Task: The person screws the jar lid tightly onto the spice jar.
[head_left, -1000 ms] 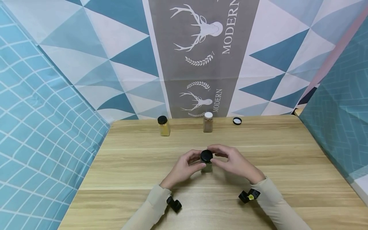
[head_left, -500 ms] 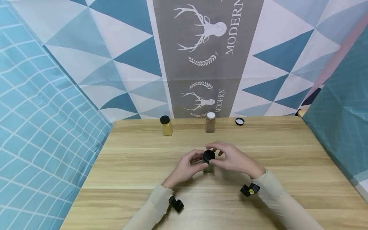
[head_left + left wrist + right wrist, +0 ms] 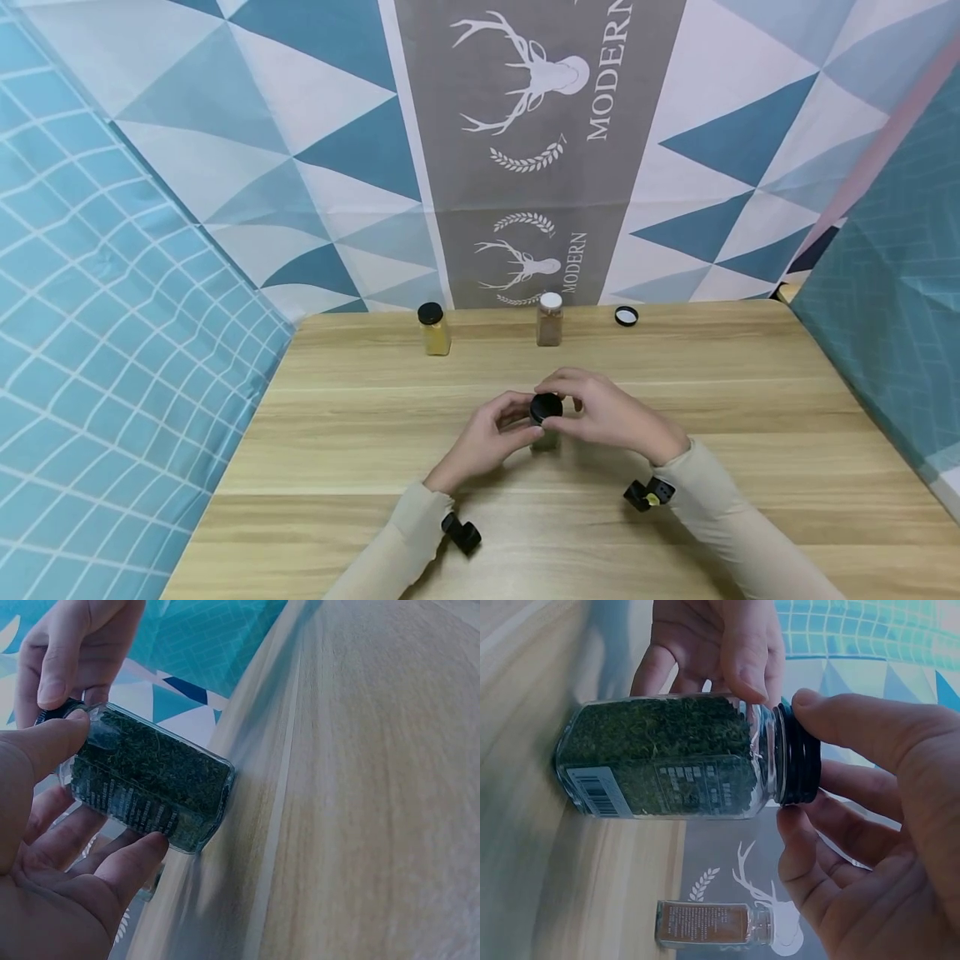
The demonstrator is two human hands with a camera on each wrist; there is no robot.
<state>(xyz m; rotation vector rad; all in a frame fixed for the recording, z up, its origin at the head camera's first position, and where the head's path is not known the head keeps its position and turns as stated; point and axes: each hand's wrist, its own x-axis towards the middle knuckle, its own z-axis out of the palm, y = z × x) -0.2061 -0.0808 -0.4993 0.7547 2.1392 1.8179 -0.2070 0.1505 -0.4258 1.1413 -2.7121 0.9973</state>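
A square glass spice jar point(image 3: 667, 757) filled with dried green herb flakes stands upright on the wooden table. Its black lid point(image 3: 801, 756) sits on the neck; in the right wrist view a thin clear band shows just under it. My left hand point(image 3: 483, 437) holds the jar below the lid, thumb on one side and fingers on the other. From the right, my right hand point(image 3: 611, 417) pinches the lid between thumb and fingers. The left wrist view shows the jar's printed side point(image 3: 150, 776) between the left thumb and fingertips, with the lid partly hidden.
Near the table's back edge stand a black-lidded jar of yellow powder point(image 3: 435, 333) and, to its right, a white-topped jar of brown powder point(image 3: 549, 325). A loose black lid with a white inside point(image 3: 626, 316) lies farther right. Patterned cloth walls point(image 3: 360, 200) border the table.
The right fingers opened slightly away from the lid about half a second ago and are now back against it. The left hand stays on the jar. The head view has shifted slightly.
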